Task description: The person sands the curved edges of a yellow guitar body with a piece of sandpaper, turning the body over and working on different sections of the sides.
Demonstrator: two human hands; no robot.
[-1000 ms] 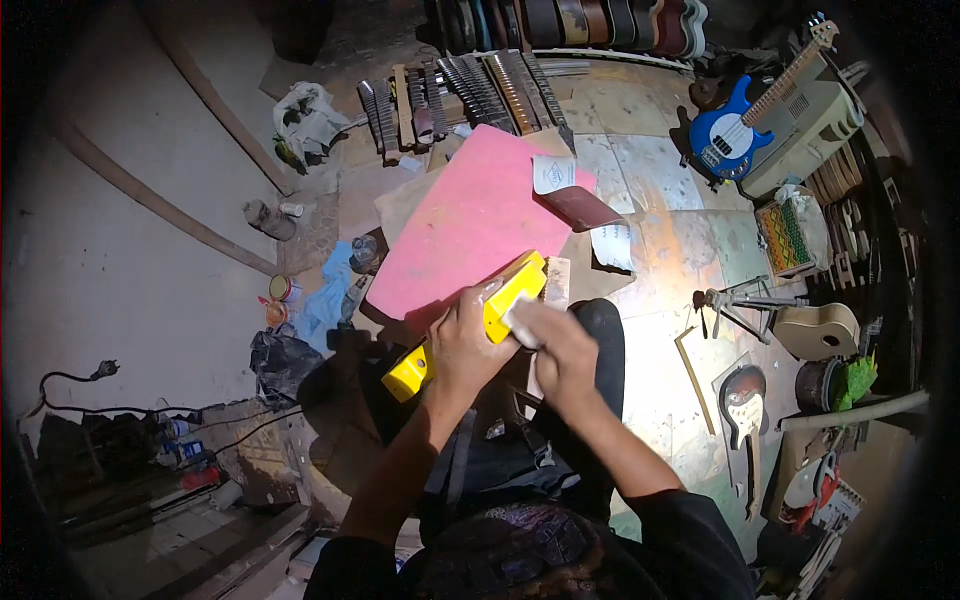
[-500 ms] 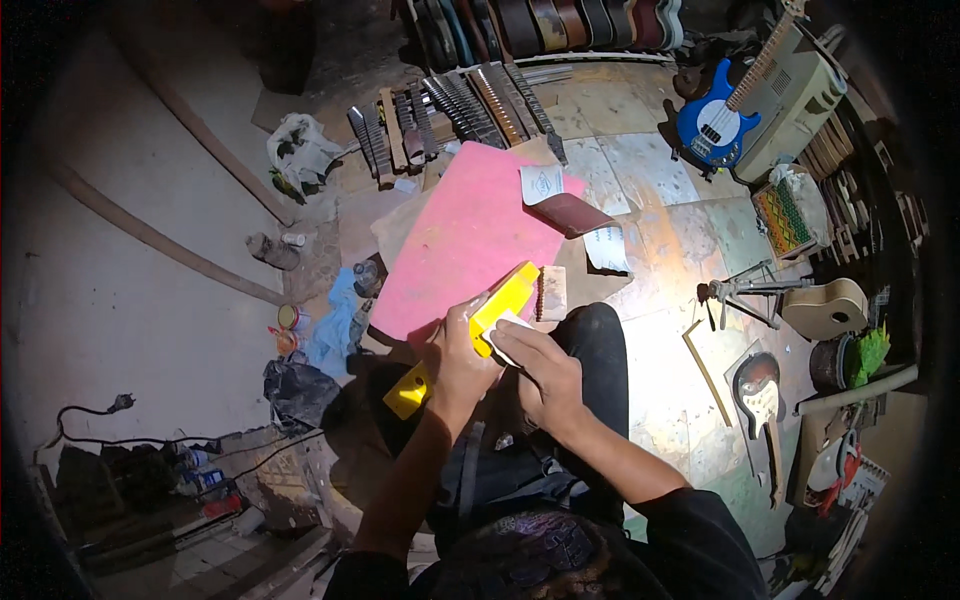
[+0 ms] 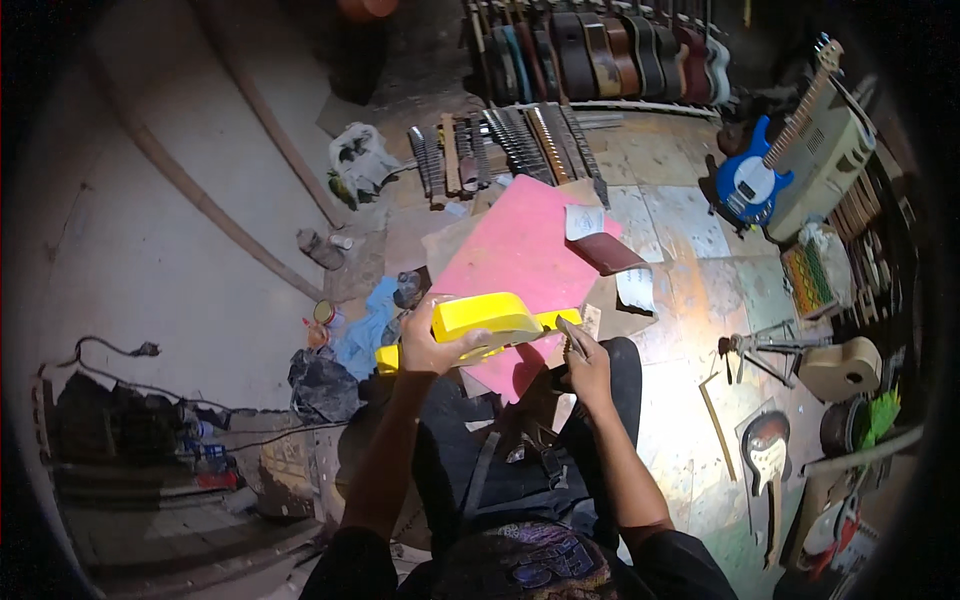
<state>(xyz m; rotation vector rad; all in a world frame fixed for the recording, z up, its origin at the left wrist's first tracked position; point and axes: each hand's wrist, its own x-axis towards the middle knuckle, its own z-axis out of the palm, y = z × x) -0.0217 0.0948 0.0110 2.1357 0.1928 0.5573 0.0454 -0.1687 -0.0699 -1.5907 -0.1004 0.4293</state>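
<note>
A bright yellow guitar body [image 3: 485,314] is tilted on its edge above my lap, with its curved rim facing up. My left hand [image 3: 432,345] grips it from the left side, thumb lying along the lower face. At its right end, my right hand [image 3: 590,372] pinches a folded piece of sandpaper [image 3: 574,338] close to the yellow edge. Whether the sandpaper touches the body I cannot tell. Under both hands lies a pink sheet [image 3: 510,235]. A larger curled sandpaper sheet [image 3: 608,255], brown with white backing, rests on its right edge.
Several slotted fretboards or necks [image 3: 520,145] lie beyond the pink sheet. A row of guitar bodies [image 3: 600,60] stands at the back. To the right are a blue bass guitar [image 3: 750,185], a metal stand [image 3: 765,350] and a sunburst guitar [image 3: 766,445]. A blue cloth [image 3: 370,330] lies left.
The yellow guitar body has been turned from slanting to nearly level, its edge now upward. My right hand has moved right, toward its end. The whole view has shifted slightly.
</note>
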